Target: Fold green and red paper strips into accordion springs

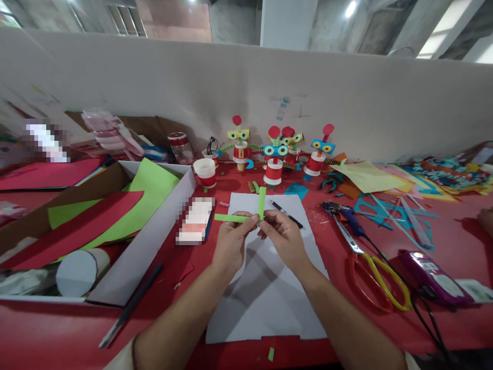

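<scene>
Two light green paper strips [262, 202] meet at a right angle between my hands, one pointing away from me and one to the left. My left hand [232, 241] pinches the corner where they cross, thumb on top. On the other side of that corner, my right hand [282, 235] has its thumb and fingertips closed on the strips too. Both hands are above a white sheet [265, 293] lying on the red table. A black pen [287, 214] rests on the sheet just past my right hand. Short folded green paper springs [254, 187] lie beyond the sheet.
Several paper-cup figures [273, 164] and a white-and-red cup [205, 172] stand at the back. Scissors [373, 277], a glue gun [346, 213] and a purple device [435, 277] lie right. A box [154, 241] with coloured paper and a dark pen [131, 306] are left.
</scene>
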The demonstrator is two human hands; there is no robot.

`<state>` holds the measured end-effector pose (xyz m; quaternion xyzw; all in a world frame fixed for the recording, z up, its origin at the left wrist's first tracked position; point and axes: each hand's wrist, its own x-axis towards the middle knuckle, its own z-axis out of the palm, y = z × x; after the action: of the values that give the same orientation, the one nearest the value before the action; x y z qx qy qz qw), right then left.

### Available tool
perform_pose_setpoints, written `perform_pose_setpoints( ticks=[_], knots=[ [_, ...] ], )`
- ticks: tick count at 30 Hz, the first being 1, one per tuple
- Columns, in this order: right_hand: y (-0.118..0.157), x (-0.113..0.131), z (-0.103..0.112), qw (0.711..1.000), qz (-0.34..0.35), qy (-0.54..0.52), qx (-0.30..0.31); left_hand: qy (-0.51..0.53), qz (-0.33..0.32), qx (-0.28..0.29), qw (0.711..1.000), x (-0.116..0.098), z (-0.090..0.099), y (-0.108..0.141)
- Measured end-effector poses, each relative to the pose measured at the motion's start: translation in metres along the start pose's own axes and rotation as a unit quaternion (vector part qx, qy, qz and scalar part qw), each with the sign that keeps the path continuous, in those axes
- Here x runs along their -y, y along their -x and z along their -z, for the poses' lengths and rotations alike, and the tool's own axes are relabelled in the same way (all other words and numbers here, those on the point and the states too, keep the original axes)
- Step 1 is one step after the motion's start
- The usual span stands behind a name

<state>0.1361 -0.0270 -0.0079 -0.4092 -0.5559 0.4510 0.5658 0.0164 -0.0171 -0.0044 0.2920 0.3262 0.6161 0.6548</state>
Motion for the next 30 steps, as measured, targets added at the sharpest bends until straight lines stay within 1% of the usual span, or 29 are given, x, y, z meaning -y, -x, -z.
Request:
perform_pose_setpoints(
  ticks=[2,6,8,11,16,20,22,25,30],
  knots=[
    [0.0013,-0.0017,0.0003,1.000,0.004,0.025,0.002,0.000,-0.002,-0.009,1.000,0.0011,0.0002,0.0001],
    [0.0034,-0.0010,0.0008,0.993,0.050,0.110,-0.002,-0.012,-0.008,-0.029,0.999,0.0027,0.0003,0.0004],
    [0.0040,0.0009,0.0009,0.989,0.067,0.134,-0.006,-0.025,-0.012,-0.032,0.999,0.0030,0.0002,0.0008],
    [0.0046,0.0023,0.0011,0.988,0.073,0.133,-0.008,-0.034,-0.013,-0.034,0.999,0.0034,0.0006,0.0013],
    [0.0048,-0.0008,0.0016,0.991,0.064,0.114,-0.003,-0.020,-0.013,-0.029,0.999,0.0062,0.0032,-0.0005],
    [0.0050,-0.0017,0.0008,0.988,0.057,0.142,0.029,-0.012,-0.002,-0.030,0.999,0.0085,0.0055,-0.0031],
    [0.0050,-0.0017,0.0005,0.989,0.048,0.132,0.039,-0.011,-0.004,-0.031,0.999,0.0086,0.0053,-0.0032],
    [0.0048,-0.0023,0.0005,0.991,0.045,0.118,0.035,-0.018,-0.011,-0.028,0.999,0.0078,0.0031,-0.0012],
    [0.0059,-0.0025,0.0013,0.985,0.063,0.157,0.018,-0.018,-0.008,-0.018,1.000,0.0066,-0.0011,0.0029]
  ],
)
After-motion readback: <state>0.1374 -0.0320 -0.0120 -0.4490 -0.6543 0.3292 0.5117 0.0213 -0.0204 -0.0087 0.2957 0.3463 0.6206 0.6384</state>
